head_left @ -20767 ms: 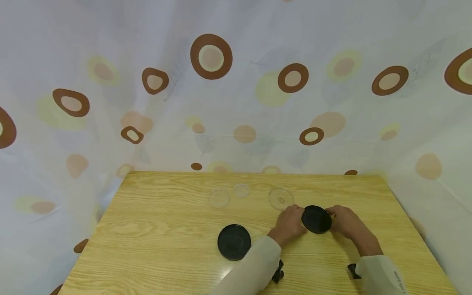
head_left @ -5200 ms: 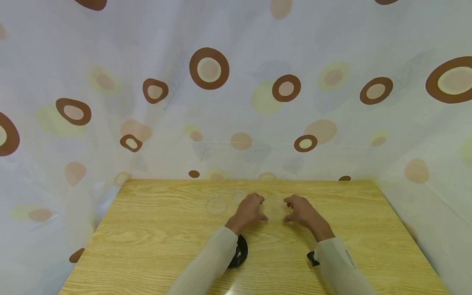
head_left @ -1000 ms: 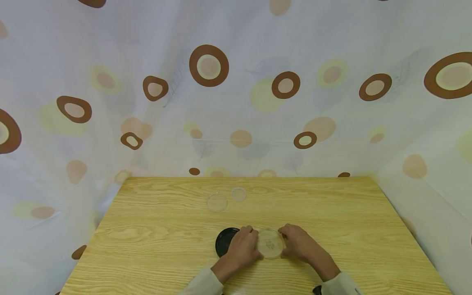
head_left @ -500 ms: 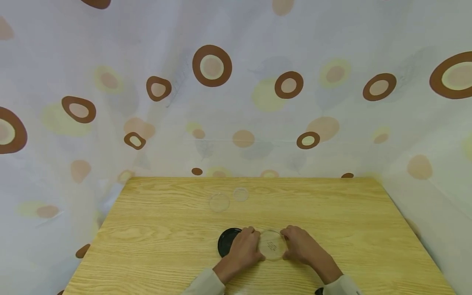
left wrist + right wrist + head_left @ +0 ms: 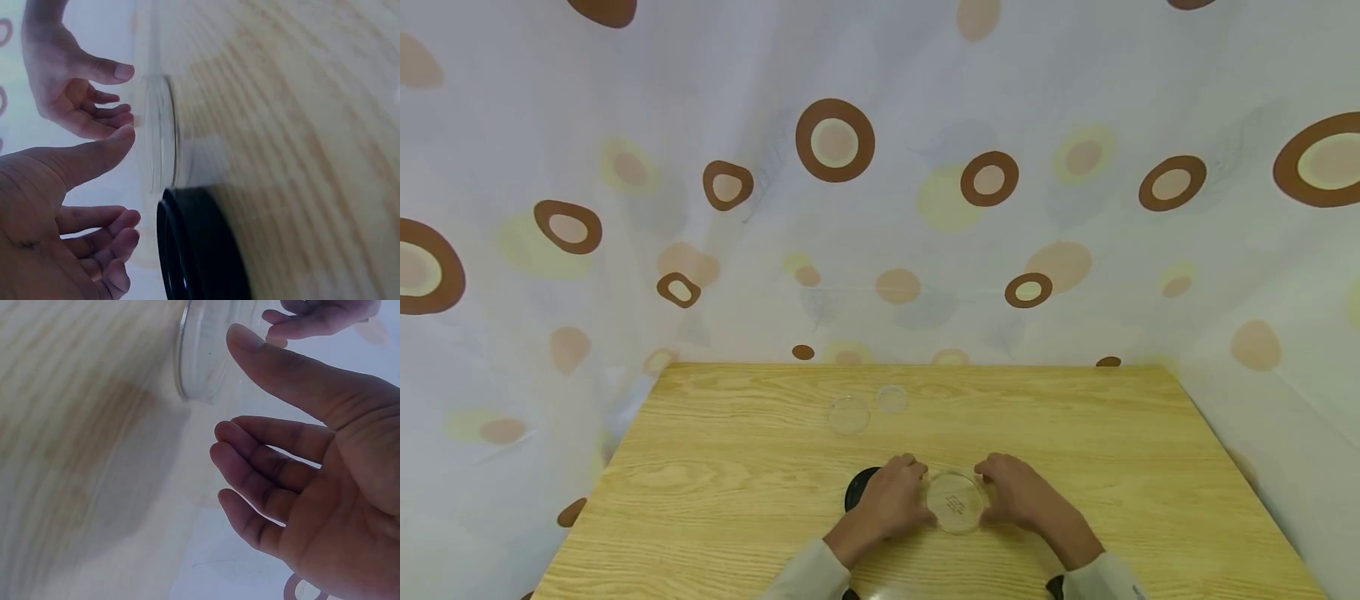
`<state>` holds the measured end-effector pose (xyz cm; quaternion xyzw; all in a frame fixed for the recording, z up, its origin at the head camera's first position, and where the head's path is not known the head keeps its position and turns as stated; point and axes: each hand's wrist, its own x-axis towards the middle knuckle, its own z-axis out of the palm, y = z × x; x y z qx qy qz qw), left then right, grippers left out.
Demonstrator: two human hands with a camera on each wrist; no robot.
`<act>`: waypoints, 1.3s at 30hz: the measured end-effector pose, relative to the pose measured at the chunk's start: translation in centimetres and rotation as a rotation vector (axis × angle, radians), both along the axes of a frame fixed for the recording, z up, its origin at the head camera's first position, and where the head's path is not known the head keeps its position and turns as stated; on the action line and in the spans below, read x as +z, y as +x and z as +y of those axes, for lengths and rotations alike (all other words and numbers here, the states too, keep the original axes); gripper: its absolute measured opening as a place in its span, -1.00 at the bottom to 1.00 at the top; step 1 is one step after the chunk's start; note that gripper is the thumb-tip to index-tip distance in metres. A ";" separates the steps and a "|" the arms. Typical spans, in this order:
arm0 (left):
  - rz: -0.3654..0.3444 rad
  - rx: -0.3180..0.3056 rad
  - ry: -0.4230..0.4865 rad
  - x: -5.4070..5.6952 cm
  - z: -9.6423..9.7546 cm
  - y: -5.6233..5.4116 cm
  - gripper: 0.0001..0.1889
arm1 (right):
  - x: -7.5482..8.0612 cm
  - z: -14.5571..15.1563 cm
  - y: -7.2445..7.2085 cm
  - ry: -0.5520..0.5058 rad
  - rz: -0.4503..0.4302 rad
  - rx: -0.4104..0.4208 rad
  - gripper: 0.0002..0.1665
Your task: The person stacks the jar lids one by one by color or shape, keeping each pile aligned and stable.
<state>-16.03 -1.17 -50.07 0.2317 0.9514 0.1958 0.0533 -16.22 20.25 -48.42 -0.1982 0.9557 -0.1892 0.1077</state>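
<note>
A clear round shallow dish [image 5: 955, 502] with small printed lettering rests on the table between both hands. My left hand [image 5: 891, 500] is at its left side, thumb and fingers spread apart; the left wrist view shows a gap to the dish's clear wall [image 5: 162, 137]. On the other side, my right hand [image 5: 1022, 497] has loosely bent fingers, away from the dish in the right wrist view. Close to the clear dish is a black round dish [image 5: 859, 487], partly hidden by my left hand; its ridged side [image 5: 212, 244] shows in the left wrist view.
Two more clear round dishes lie farther back on the wooden table [image 5: 715, 467]: a larger one [image 5: 848, 415] and a smaller one [image 5: 892, 399]. A patterned curtain [image 5: 880, 208] hangs behind and at both sides.
Since 5.2 s ago the clear dish has come forward beside the black dish; both hands have now let go of it. The black dish both hands held at the right earlier is gone from there.
</note>
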 end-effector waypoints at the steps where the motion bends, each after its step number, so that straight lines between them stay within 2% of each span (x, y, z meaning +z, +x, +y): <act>1: 0.001 -0.009 0.003 0.1 -0.2 -0.1 -0.36 | 0.2 -0.1 -0.1 0.007 0.006 0.005 -0.29; 6: -0.007 -0.015 0.020 0.4 -0.9 -0.3 -0.38 | 1.2 -0.6 -0.5 0.026 0.008 0.017 -0.30; 13: -0.033 -0.015 0.064 0.2 -1.4 0.0 -0.38 | 1.9 -2.1 -0.6 -0.019 -0.017 -0.001 -0.28; 18: 0.028 -0.030 0.082 0.3 -1.9 -0.6 -0.36 | 2.4 -3.2 -1.1 -0.029 0.014 0.020 -0.26; 24: 0.093 -0.038 0.099 0.9 -2.4 -1.5 -0.37 | 2.9 -4.0 -1.8 -0.040 0.033 0.011 -0.25; 33: 0.044 0.006 0.199 1.4 -3.6 -2.1 -0.39 | 3.0 -5.3 -2.5 -0.034 0.118 -0.031 -0.21; 39: 0.053 0.014 0.213 1.3 -4.4 -2.5 -0.39 | 3.0 -5.9 -2.8 -0.032 0.152 -0.051 -0.20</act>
